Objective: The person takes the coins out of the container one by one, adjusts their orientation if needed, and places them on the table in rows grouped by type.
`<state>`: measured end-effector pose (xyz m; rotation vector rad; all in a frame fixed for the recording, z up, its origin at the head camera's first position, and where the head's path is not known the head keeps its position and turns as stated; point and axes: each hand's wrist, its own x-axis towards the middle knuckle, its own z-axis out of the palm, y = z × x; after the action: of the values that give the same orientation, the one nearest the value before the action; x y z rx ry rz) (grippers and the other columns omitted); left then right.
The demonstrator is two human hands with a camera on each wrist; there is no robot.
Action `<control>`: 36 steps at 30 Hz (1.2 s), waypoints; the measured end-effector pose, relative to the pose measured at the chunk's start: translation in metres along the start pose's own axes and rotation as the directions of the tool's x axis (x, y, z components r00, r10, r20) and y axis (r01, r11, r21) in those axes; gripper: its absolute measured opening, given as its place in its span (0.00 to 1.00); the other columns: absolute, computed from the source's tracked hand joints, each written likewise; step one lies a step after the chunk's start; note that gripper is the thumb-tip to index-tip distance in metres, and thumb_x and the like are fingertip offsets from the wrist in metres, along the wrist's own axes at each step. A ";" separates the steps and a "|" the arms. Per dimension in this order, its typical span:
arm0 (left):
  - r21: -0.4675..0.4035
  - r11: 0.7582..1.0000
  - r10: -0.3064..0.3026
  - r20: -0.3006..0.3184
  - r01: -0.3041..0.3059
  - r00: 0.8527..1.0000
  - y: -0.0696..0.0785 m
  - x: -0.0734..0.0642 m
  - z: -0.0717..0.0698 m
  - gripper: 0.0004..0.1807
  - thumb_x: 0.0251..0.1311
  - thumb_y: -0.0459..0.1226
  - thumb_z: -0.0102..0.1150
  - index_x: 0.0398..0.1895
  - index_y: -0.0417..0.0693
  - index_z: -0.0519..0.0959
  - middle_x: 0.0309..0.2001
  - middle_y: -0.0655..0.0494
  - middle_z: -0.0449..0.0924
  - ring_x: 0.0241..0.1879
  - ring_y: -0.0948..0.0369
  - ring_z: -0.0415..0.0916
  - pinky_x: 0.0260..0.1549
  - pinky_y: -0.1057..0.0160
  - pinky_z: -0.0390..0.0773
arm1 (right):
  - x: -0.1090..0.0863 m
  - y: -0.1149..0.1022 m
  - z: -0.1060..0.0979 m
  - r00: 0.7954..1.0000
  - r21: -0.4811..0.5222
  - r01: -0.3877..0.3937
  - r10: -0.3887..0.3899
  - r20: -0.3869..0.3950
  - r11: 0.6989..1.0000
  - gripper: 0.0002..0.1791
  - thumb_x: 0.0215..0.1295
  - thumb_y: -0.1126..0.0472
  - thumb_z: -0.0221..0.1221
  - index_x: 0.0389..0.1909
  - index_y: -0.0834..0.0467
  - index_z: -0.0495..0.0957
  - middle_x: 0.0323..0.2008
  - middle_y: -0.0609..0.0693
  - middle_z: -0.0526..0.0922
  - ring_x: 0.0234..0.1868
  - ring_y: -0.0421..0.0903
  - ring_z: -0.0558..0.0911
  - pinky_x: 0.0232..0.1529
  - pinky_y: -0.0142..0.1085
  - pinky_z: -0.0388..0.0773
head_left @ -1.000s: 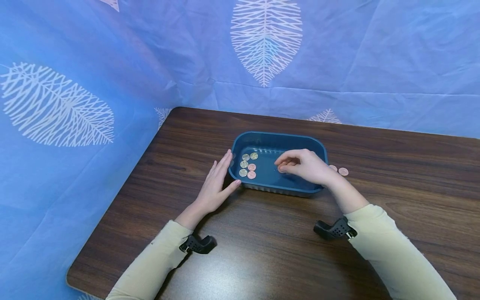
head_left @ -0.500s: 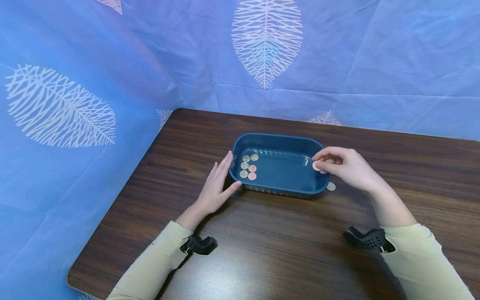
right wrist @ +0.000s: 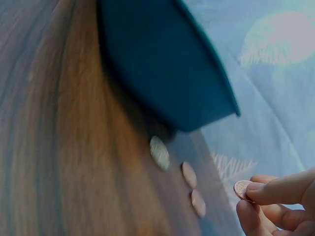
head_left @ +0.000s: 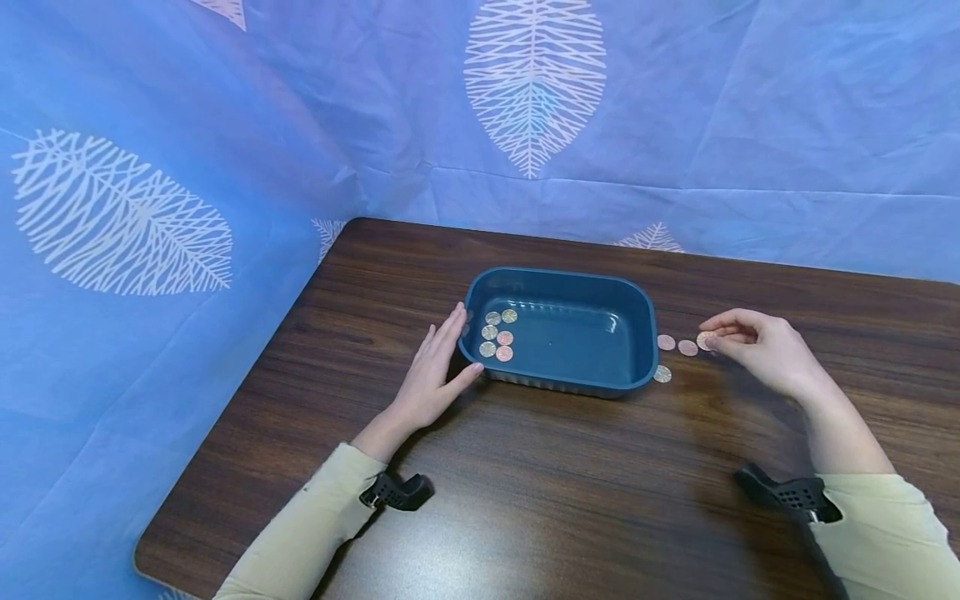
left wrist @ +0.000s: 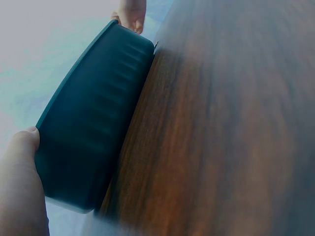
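Note:
A copper-coloured coin (head_left: 705, 340) is pinched between the thumb and fingers of my right hand (head_left: 765, 350), to the right of the blue tub. The right wrist view shows the same coin (right wrist: 242, 190) at the fingertips. My left hand (head_left: 431, 367) rests against the left end of the tub (head_left: 562, 387), fingers straight and thumb at its near corner. Inside the tub, at its left end, lie several coins (head_left: 490, 332), some silvery or yellowish and two copper. Outside its right end lie two copper coins (head_left: 687, 347) and one silvery coin (head_left: 662, 373).
The dark wooden table (head_left: 540, 500) runs to a back edge before a blue cloth (head_left: 390, 100) with white leaf prints. Black straps with camera mounts (head_left: 397, 492) sit on both wrists, over pale sleeves.
My right hand has moved right, out of the tub and over its right rim, carrying a copper coin to beside the coins on the table. My left hand has stayed in place.

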<state>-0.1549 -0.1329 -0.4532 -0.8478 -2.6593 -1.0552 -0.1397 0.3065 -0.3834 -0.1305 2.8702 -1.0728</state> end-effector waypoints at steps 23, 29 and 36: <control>0.002 1.000 -0.007 0.003 0.007 1.000 0.001 -0.001 0.000 0.44 0.67 0.61 0.40 0.77 0.48 0.43 0.76 0.54 0.41 0.73 0.62 0.41 0.68 0.43 0.42 | 0.009 0.032 0.011 0.996 -0.070 -0.093 0.093 -0.002 0.993 0.16 0.68 0.57 0.57 0.45 0.67 0.78 0.35 0.58 0.82 0.29 0.37 0.77 0.33 0.40 0.72; 0.004 1.000 -0.008 -0.001 0.008 1.000 0.000 0.000 0.001 0.44 0.67 0.62 0.39 0.77 0.49 0.43 0.76 0.51 0.42 0.73 0.63 0.41 0.68 0.44 0.42 | 0.011 0.030 0.014 0.996 -0.111 -0.082 0.079 -0.031 0.990 0.16 0.66 0.56 0.59 0.40 0.67 0.78 0.31 0.56 0.81 0.29 0.44 0.77 0.35 0.45 0.69; 0.001 1.000 -0.016 0.002 0.016 1.000 0.000 0.000 0.001 0.44 0.67 0.63 0.38 0.77 0.50 0.43 0.76 0.52 0.42 0.73 0.63 0.41 0.69 0.48 0.40 | 0.012 0.031 0.014 0.994 -0.115 -0.110 0.107 -0.034 0.987 0.17 0.66 0.55 0.58 0.40 0.67 0.77 0.30 0.55 0.81 0.29 0.48 0.77 0.34 0.48 0.68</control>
<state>-0.1548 -0.1325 -0.4538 -0.8288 -2.6722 -1.0575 -0.1517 0.3196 -0.4155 0.0347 2.9262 -0.8954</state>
